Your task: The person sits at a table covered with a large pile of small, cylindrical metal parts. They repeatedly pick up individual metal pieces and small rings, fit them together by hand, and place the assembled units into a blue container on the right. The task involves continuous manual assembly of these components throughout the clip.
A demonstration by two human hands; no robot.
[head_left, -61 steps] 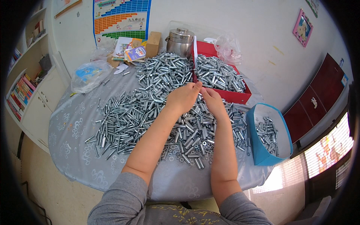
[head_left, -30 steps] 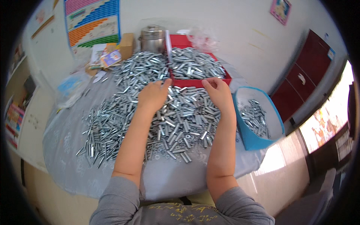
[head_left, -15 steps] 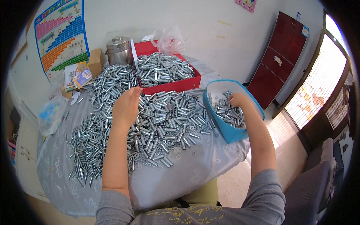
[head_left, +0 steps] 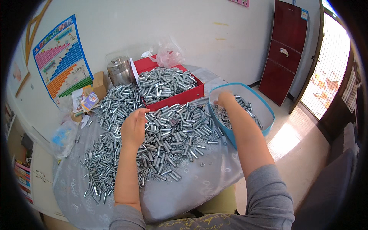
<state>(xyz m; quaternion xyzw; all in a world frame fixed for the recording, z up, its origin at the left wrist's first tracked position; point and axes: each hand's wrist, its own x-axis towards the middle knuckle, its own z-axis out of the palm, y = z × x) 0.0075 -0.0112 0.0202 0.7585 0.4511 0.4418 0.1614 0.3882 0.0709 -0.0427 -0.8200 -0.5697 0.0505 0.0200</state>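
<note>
Head view: hands well apart from each other. L hand [head_left: 133, 129] over the big pile of metal sleeves/bolts [head_left: 174, 132], near front L corner of red box [head_left: 176, 101]; fingers bent, thumb up top, can't tell if anything's gripped. R hand [head_left: 224, 100] inside blue bin [head_left: 229, 134], at its L end, by the loose metal pcs [head_left: 249, 110] in there (motion blur, fingertips hidden), so can't tell if it's holding a pc.

Pile spreads across counter [head_left: 180, 201], w/ washers [head_left: 145, 177] along near edge. Red box heaped w/ similar pcs, steel pot [head_left: 119, 71] just L of it, clear plastic bag [head_left: 170, 54] at its back edge.
</note>
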